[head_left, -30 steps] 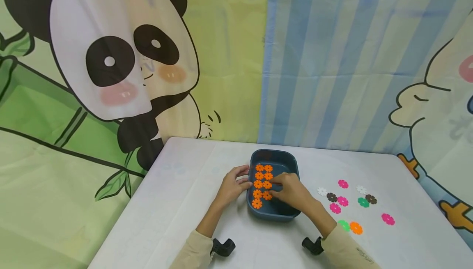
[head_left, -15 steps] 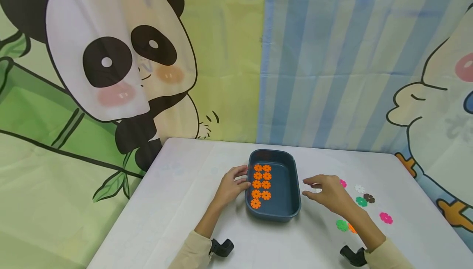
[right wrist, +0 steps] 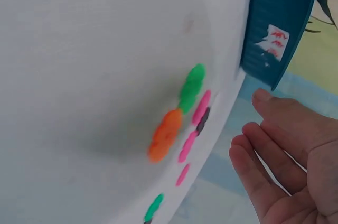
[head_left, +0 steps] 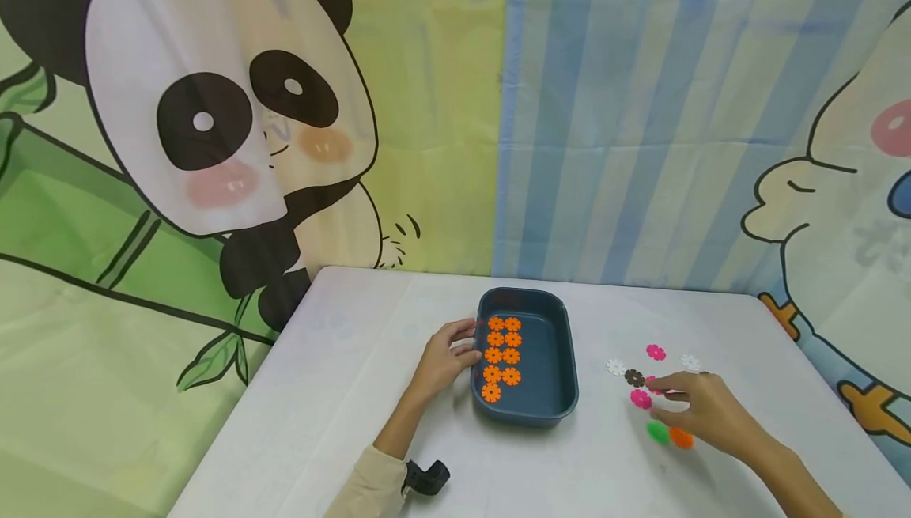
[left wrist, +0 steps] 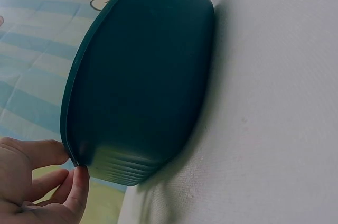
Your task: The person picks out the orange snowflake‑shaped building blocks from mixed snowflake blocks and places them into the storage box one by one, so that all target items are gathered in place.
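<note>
My left hand (head_left: 437, 364) is at the left side of a dark blue plastic tray (head_left: 548, 379), pinching its rim, as the left wrist view shows with the fingers (left wrist: 79, 189) at the tray's edge (left wrist: 137, 76). Inside the tray, orange flower-shaped discs (head_left: 511, 356) lie in two columns along the left, with one fewer on the right. Over loose discs on the table hovers my right hand (head_left: 712, 411), thumb and fingers apart, holding nothing in the right wrist view (right wrist: 296, 155). Beneath or beside it are a pink disc (head_left: 640, 399), a green disc (head_left: 658, 432) and an orange disc (head_left: 681, 437).
Farther back lie a brown disc (head_left: 634, 378), a white disc (head_left: 615, 367), another pink disc (head_left: 656, 352) and a second white disc (head_left: 690, 362). The white table (head_left: 342, 344) meets a cartoon-printed curtain (head_left: 427, 107) at its back edge.
My right hand has left the tray and moved right, over the loose discs. The orange discs stay in the tray. My left hand keeps its place at the tray's side.
</note>
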Motion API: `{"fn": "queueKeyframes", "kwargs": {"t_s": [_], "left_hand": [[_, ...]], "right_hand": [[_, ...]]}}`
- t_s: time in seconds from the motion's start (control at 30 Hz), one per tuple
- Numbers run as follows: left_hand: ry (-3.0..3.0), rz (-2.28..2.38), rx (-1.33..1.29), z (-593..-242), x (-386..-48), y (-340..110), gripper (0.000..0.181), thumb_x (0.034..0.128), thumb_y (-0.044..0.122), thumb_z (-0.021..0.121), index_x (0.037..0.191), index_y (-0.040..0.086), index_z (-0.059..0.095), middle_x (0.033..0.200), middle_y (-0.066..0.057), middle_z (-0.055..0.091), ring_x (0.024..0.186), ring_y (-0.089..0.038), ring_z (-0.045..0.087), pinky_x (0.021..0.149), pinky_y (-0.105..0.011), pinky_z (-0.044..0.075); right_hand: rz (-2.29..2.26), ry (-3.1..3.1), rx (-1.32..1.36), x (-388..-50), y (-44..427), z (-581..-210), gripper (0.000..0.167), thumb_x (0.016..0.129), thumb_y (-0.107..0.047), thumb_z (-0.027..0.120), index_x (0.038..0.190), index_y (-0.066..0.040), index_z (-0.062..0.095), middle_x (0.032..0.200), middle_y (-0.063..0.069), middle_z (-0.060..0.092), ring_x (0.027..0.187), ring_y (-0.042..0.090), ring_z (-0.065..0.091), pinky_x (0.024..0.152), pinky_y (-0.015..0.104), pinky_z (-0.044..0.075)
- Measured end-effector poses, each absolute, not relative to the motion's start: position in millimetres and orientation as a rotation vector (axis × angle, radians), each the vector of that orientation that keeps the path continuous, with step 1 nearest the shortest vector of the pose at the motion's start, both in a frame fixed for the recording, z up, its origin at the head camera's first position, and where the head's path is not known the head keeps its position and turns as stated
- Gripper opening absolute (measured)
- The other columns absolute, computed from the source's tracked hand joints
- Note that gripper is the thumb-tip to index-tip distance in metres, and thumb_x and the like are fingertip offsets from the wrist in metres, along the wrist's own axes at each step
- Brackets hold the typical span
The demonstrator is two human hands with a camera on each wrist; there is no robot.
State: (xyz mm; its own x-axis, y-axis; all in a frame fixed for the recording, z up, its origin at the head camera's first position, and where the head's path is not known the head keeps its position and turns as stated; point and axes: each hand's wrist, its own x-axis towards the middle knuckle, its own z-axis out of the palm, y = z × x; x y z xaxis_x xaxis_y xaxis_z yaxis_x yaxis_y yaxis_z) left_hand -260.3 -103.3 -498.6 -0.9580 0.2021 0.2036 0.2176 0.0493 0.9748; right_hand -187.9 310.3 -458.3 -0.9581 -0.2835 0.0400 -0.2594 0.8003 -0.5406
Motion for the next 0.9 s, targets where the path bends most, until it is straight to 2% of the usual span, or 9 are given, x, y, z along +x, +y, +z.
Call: {"fn": "queueKeyframes", "kwargs": {"t_s": [0.13, 0.47, 0.7, 0.9], "left_hand": [[-2.253, -2.123, -0.455, -498.1, -260.4, -103.4, 0.059, 0.082, -0.011, 0.07, 0.137, -0.008, 0.047, 0.137, -0.025, 0.049, 0.123, -0.04, 0.051, 0.098, -0.039, 0.051], [-2.301, -2.091, -0.416, -501.0, -261.0, -103.2, 0.059, 0.0815, -0.01, 0.071, 0.137, -0.004, 0.05, 0.137, -0.023, 0.051, 0.12, -0.032, 0.055, 0.094, -0.028, 0.053], [-2.299, -2.087, -0.426, -502.1, -260.9, -103.1, 0.059, 0.0825, -0.01, 0.07, 0.137, -0.003, 0.05, 0.137, -0.023, 0.051, 0.121, -0.032, 0.054, 0.094, -0.03, 0.053], [-2.316, -2.061, -0.421, -499.0, -259.7, -102.9, 0.059, 0.0825, -0.009, 0.071, 0.137, -0.003, 0.05, 0.136, -0.018, 0.053, 0.121, -0.032, 0.054, 0.094, -0.029, 0.053]], "right_hand": [[-0.838, 2.918, -0.412, -180.4, 325.9, -466.9, 0.041, 0.072, -0.021, 0.086, 0.109, -0.008, 0.074, 0.105, 0.009, 0.071, 0.09, 0.028, 0.07, 0.069, 0.033, 0.062], [-0.771, 2.897, -0.271, -172.2, 342.3, -481.5, 0.05, 0.064, -0.022, 0.091, 0.109, -0.007, 0.075, 0.107, 0.01, 0.071, 0.092, 0.029, 0.069, 0.071, 0.035, 0.061], [-0.749, 2.887, -0.175, -171.3, 343.7, -492.0, 0.044, 0.064, -0.015, 0.09, 0.105, -0.008, 0.076, 0.101, 0.002, 0.072, 0.096, 0.026, 0.067, 0.074, 0.032, 0.061], [-0.704, 2.916, -0.241, -171.9, 344.4, -493.8, 0.04, 0.066, -0.013, 0.089, 0.103, -0.008, 0.077, 0.099, 0.001, 0.072, 0.095, 0.026, 0.067, 0.075, 0.035, 0.06]]}}
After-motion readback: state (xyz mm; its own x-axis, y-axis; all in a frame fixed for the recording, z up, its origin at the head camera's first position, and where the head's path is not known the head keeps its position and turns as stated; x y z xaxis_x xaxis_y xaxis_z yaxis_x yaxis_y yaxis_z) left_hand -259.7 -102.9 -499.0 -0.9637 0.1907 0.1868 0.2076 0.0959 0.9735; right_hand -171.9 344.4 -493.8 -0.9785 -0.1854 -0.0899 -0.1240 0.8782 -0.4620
